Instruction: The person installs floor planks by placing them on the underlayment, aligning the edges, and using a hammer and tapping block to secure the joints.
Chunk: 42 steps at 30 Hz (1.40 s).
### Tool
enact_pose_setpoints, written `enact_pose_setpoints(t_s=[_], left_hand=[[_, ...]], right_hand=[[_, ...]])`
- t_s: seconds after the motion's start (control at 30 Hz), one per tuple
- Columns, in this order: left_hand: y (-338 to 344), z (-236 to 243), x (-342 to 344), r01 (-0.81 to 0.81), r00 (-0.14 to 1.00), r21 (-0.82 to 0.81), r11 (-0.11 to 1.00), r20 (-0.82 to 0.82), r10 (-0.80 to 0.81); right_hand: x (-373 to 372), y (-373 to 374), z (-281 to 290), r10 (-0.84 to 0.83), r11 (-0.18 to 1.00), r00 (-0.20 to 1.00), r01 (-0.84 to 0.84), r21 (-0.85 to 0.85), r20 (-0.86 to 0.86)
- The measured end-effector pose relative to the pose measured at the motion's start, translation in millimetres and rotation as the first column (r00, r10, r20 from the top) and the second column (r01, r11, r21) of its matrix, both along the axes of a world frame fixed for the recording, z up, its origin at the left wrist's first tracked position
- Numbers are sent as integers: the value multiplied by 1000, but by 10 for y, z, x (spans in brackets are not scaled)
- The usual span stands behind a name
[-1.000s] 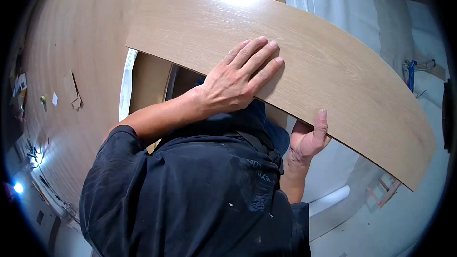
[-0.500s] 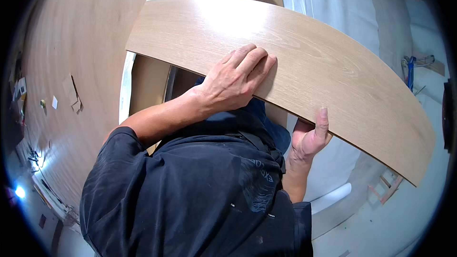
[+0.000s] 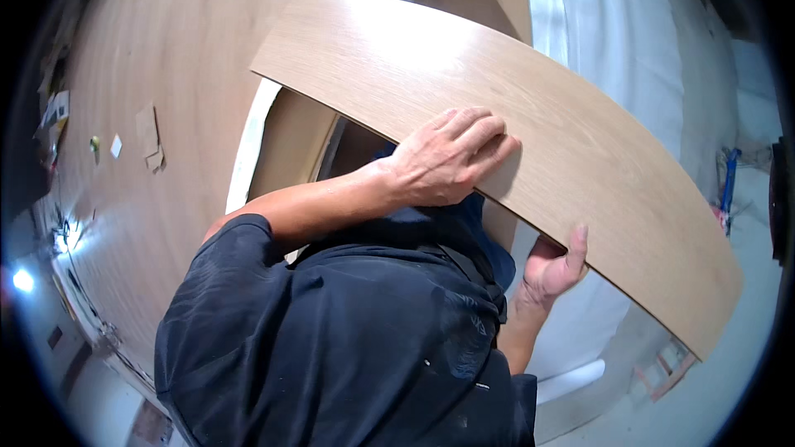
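Two-handed hold on a plank [image 3: 571, 149], slanting from far left to near right beyond the shirt [image 3: 348, 348], crossing above the box [image 3: 251, 145] on the left and the pale sheet [image 3: 629, 41] on the right; contact with the box not determinable. Left hand [image 3: 451, 157]: laid on the upper face by the near edge, fingers bent; thumb hidden, hence impossible to tell a pinch from a mere rest. Right hand [image 3: 559, 265]: grasping the near edge, thumb uppermost, fingers out of sight below. For good handling, bear the weight on the right hand and steady with the left, pressing lightly and evenly against twisting or see-sawing. Mind the right end, reaching well past the right hand, and spare the edges any knock, being probably easiest to chip.

Compared with half a second earlier: left fingers more bent; plank more steeply slanted, right end nearer; background shifted too, perhaps partly through head movement; right grasp much the same.
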<state>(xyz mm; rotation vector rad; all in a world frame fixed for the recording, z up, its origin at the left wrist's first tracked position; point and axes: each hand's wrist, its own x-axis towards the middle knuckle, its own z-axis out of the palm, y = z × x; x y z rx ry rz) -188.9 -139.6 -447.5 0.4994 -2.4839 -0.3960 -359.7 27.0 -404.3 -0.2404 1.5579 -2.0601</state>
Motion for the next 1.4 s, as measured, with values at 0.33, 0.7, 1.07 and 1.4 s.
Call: enact_pose_setpoints(t_s=[0.33, 0.7, 1.07, 1.4], left_hand=[[-698, -663, 1105, -239, 848, 217, 947, 521, 95], [-786, -941, 1343, -249, 832, -38, 968, 503, 234], [241, 928, -544, -128, 928, -385, 914, -371, -27], [-1122, 1126, 1432, -505, 860, -91, 859, 39, 509]], right_hand=[[-486, 341, -178, -60, 998, 998, 60, -33, -2], [-650, 477, -156, -109, 994, 993, 109, -6, 38], [-13, -279, 544, 297, 947, 944, -272, -174, 145], [-660, -824, 764, 745, 664, 463, -591, 458, -480]])
